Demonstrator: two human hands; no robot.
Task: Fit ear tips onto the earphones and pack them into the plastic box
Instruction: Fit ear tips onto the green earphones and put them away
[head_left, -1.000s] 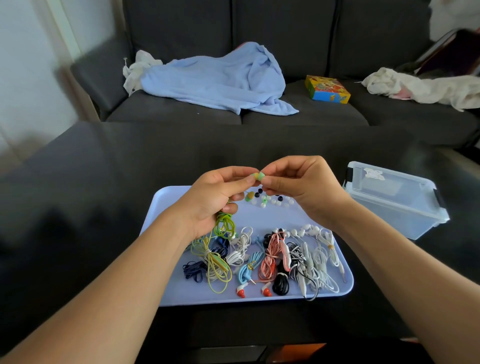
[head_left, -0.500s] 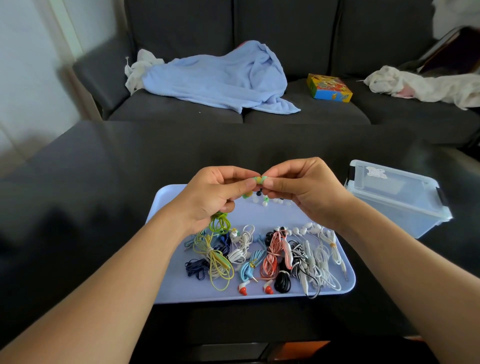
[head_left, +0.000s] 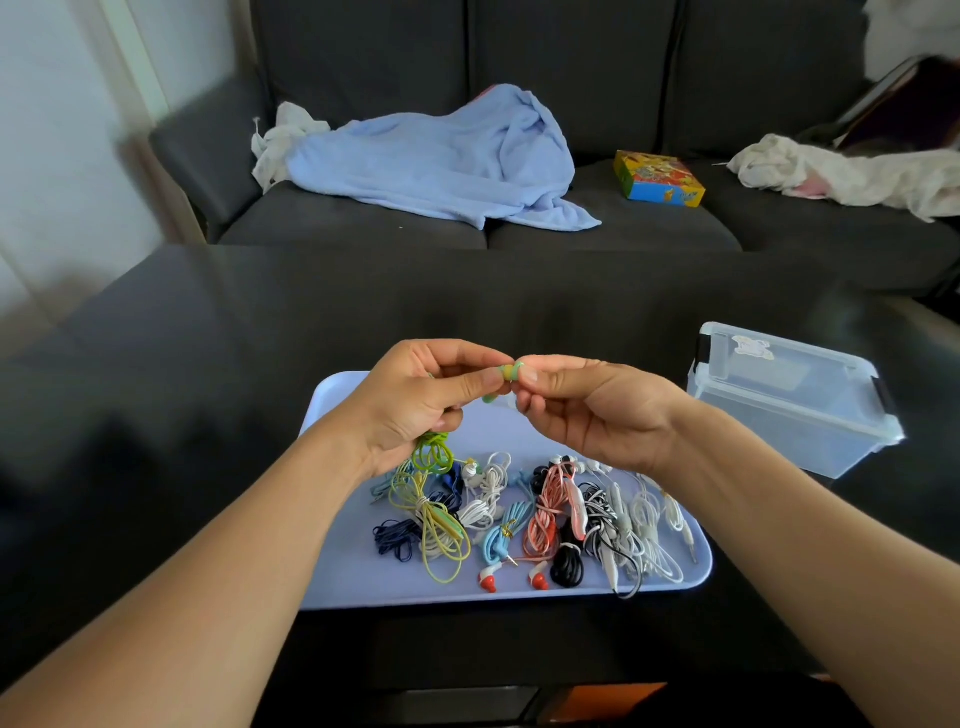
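Left hand (head_left: 415, 400) pinches green earbud (head_left: 488, 399); right hand (head_left: 587, 410) pinches ear tip (head_left: 509, 372), likely soft, light, best held by its rim.

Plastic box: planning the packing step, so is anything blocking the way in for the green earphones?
Yes: the plastic box has its lid on. Both the left hand and right hand are busy with the green earphones.
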